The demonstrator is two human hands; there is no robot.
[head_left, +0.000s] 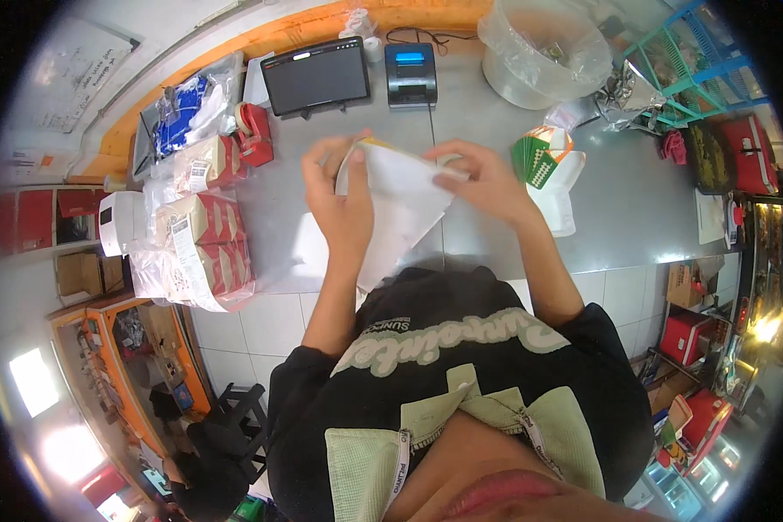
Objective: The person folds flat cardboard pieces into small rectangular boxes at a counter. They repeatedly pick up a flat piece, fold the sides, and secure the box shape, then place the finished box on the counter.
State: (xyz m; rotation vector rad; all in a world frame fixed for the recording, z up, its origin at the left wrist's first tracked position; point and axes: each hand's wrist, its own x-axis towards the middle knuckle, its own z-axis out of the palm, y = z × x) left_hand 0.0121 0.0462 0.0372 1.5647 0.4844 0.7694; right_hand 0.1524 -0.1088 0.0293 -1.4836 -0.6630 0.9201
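Observation:
Between my hands, above the steel table, is a white sheet of paper or thin card with a yellowish strip along its far edge. My left hand grips its left side, thumb on the near face and fingers behind. At its far right corner my right hand pinches the sheet between thumb and fingers. The lower part of the sheet hangs toward my black shirt. To the right of my right hand lie several fanned green, orange and white folded cartons, with a white flap stretching toward me.
The steel table bears bagged red-and-tan boxes, a red tape dispenser, a dark tablet and a small black printer. Farther right stand a bag-lined plastic tub, crumpled foil and a teal basket.

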